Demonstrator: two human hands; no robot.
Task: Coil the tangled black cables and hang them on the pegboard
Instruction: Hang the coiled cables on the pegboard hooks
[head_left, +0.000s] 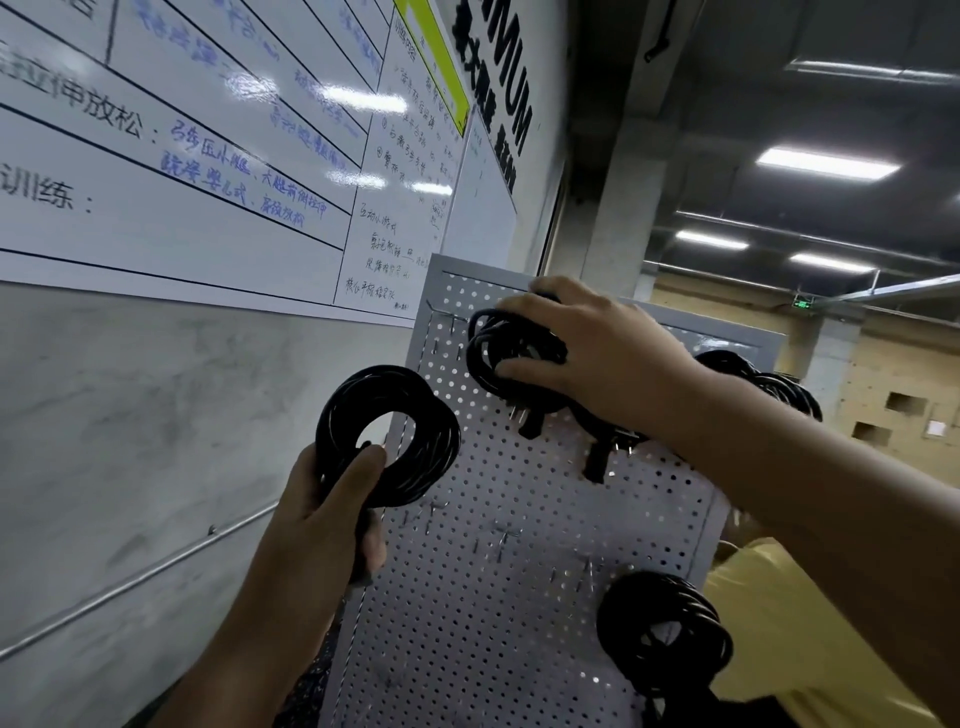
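Observation:
A grey perforated pegboard (509, 499) leans against the wall ahead of me. My left hand (332, 514) grips a round coil of black cable (395, 431) held just left of the board. My right hand (582, 348) grips a second black coil (493, 348) pressed against the board's upper part by a metal hook; its plug (530, 423) dangles below. Another coil (769, 384) hangs behind my right forearm, with a plug (597, 457) showing under my wrist. A further coil (665, 629) hangs at the board's lower right.
Several bare metal hooks (506, 535) stick out of the board's middle. A whiteboard with handwriting (208, 156) covers the wall above left. A metal rail (130, 577) runs along the grey wall. My yellow shirt (810, 649) fills the lower right.

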